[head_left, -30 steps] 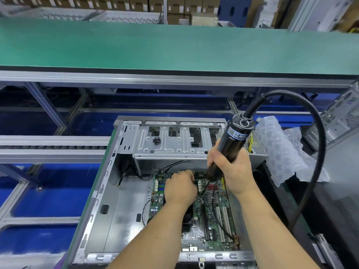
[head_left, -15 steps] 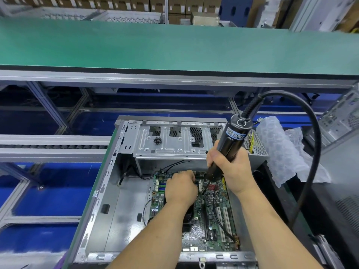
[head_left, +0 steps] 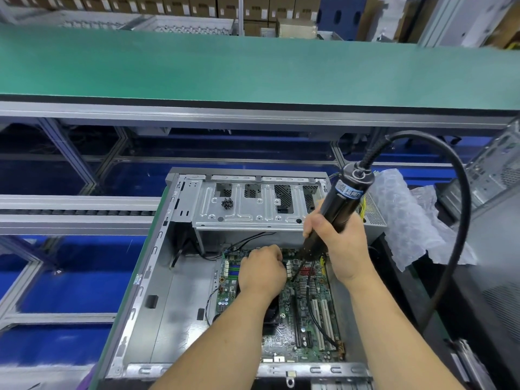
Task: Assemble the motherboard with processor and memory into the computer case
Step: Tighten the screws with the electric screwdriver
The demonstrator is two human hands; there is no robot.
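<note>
An open grey computer case lies on its side in front of me. A green motherboard sits inside it at the right. My right hand grips a black electric screwdriver, tilted, with its bit down on the board's upper part. My left hand is closed over the top of the board just left of the bit, its fingers curled; what they hold is hidden. The processor area is covered by my left forearm.
A small heap of black screws lies on the drive cage. The screwdriver's thick black cable loops to the right. Bubble wrap and another case are at the right. A green conveyor belt runs behind.
Both hands and the screwdriver have stayed almost in place on the upper part of the board; only a slight shift of the view.
</note>
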